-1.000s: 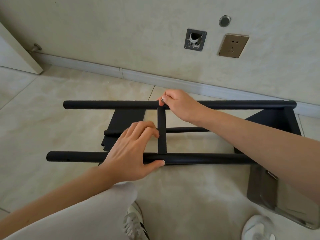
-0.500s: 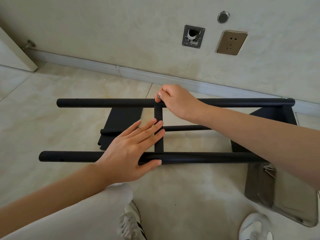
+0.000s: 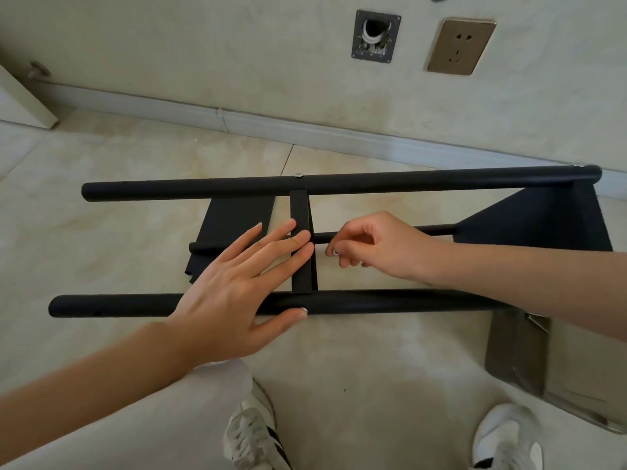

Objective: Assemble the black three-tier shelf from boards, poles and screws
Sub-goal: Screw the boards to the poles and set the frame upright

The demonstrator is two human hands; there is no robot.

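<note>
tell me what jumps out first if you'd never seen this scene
A half-built black shelf frame lies on its side on the pale tiled floor, its long poles running left to right. Over its middle board, the left hand presses flat with straight fingers, while the right hand pinches a small silvery screw just beside it.

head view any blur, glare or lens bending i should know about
Head view: soft even daylight, no hard shadows. Wide-angle bending bows the baseboard and the far pole. The right hand looks slightly soft. The metal sheet at right shows a dull sheen; the black parts show little surface detail.
</note>
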